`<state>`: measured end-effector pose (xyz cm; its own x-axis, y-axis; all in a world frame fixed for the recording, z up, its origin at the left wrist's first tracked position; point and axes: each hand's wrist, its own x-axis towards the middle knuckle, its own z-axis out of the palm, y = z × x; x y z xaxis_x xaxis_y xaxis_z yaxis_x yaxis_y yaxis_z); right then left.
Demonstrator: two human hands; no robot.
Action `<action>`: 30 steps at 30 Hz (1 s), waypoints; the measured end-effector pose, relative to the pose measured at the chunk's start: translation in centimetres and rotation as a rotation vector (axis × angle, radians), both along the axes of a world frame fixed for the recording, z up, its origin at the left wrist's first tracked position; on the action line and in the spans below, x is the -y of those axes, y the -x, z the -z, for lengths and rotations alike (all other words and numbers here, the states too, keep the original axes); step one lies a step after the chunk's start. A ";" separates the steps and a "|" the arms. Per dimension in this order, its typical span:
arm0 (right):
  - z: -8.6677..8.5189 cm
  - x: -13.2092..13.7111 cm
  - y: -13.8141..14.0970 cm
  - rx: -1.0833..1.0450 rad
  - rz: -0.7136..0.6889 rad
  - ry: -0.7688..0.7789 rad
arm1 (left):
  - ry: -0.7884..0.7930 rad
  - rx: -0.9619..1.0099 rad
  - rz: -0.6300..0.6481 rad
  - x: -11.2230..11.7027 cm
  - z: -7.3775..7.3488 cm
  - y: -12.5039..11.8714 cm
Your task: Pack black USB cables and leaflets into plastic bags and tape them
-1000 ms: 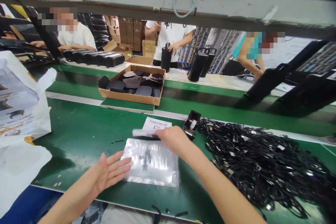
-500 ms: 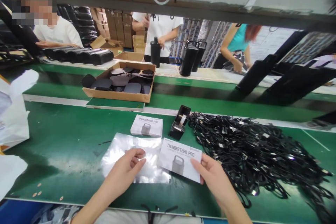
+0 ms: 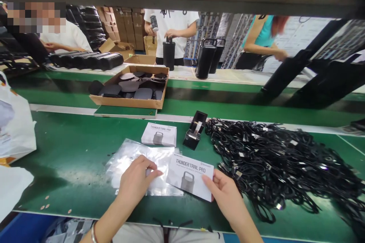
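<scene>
My right hand point(image 3: 224, 190) grips the right end of a white instruction booklet point(image 3: 190, 176), its cover printed "THUNDER TRAIL PRO" with a picture of a speaker. The booklet is held tilted, its left edge over a clear plastic bag point(image 3: 121, 165). On that bag rests my left hand point(image 3: 138, 176), thumb and fingers drawn together at the plastic. Just beyond the bags lies a stack of similar booklets point(image 3: 159, 134). A black tape dispenser point(image 3: 195, 130) stands to the right of the stack.
A big heap of black cables point(image 3: 279, 163) covers the right side of the green table point(image 3: 71, 152). Ahead sits a cardboard box point(image 3: 128, 102) of dark flat parts. White bags point(image 3: 17, 121) stand at left. Across the line, co-workers handle black cylindrical speakers point(image 3: 205, 60).
My left hand has come down onto the plastic bag, and its fingers have closed there. The booklet in my right hand has shifted slightly left and down.
</scene>
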<state>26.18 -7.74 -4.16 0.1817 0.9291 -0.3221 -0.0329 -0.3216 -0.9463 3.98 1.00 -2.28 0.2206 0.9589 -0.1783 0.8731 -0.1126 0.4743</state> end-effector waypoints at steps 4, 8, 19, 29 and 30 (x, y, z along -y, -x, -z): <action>0.3 0.2 0.2 -0.030 0.002 -0.006 | -0.002 0.018 0.000 -0.1 0.0 0.2; 0.1 0.2 0.6 -0.059 0.029 -0.017 | -0.011 0.047 0.039 0.0 0.0 0.3; 0.6 -0.3 3.3 -0.059 0.207 -0.041 | -0.059 0.104 0.138 1.1 0.0 0.4; -1.1 2.1 5.1 0.032 0.127 0.175 | -0.284 0.110 0.112 2.2 1.8 0.2; -1.3 2.2 5.0 0.023 0.110 0.183 | -0.297 0.112 0.117 2.2 1.8 0.2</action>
